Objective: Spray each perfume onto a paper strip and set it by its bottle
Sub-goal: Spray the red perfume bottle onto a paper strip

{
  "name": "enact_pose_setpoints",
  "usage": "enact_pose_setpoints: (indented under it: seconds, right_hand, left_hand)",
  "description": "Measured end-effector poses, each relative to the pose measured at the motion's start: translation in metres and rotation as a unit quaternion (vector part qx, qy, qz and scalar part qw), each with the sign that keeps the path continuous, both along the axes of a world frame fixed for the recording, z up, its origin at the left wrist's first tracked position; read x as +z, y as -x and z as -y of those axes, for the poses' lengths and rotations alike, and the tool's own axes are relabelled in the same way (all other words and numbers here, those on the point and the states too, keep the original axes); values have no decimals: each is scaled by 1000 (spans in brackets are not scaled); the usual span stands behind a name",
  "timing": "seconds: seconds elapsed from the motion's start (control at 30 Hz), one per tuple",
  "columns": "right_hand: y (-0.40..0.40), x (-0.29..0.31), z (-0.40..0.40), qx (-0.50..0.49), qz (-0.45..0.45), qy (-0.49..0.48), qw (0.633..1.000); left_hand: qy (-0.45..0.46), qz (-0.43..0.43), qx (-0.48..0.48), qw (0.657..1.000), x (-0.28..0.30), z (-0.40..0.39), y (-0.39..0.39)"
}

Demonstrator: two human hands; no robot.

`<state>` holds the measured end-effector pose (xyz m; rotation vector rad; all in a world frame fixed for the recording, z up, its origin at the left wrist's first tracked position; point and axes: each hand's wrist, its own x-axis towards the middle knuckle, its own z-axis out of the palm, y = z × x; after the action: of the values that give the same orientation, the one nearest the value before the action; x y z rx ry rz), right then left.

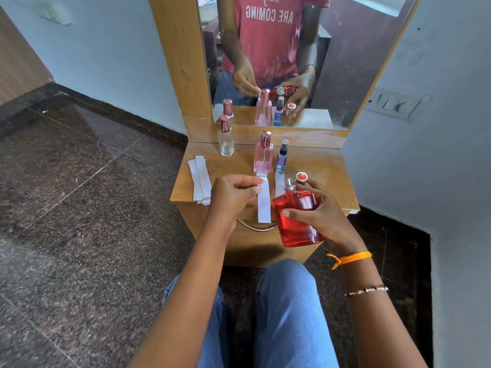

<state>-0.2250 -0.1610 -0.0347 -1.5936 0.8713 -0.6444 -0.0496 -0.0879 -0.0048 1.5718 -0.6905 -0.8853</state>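
Denim-clad knees (287, 309) filled the bottom of my feed, with both bare forearms reaching out over them. My right hand (322, 213) gripped the red perfume bottle (295, 221), a flat-sided glass block with its cap off, tilted so the metal nozzle pointed up and away toward the mirror (305, 57). My left hand (231, 193) pinched one white paper strip (263, 201) at its top, long axis hanging straight toward me, just beside the nozzle. I counted three more bottles upright on the smooth wooden dressing table (326, 168): a clear bottle (226, 139), a pink bottle (263, 155) and a slim blue spray bottle (282, 158). Several spare strips (199, 179) lay stacked at the left edge.
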Motion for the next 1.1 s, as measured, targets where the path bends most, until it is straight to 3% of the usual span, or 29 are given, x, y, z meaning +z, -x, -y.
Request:
enact_pose_setpoints:
  seconds: [0.2, 0.37, 0.7, 0.93, 1.1]
  right_hand:
    - [7, -4, -2, -30, 25, 2, 999]
    - [32, -6, -5, -82, 81, -13, 993]
    - [55, 9, -4, -46, 107, 13, 993]
    - [51, 10, -7, -42, 100, 14, 994]
    - [48, 9, -11, -41, 100, -11, 994]
  left_hand:
    - [-21, 26, -17, 999, -7, 9, 3]
    - [-8, 113, -59, 992, -9, 32, 25]
    - [-32, 280, -95, 955, -23, 62, 47]
    - [-10, 395, -59, 917, -30, 63, 55]
    - [-11, 370, -44, 928, -34, 66, 54]
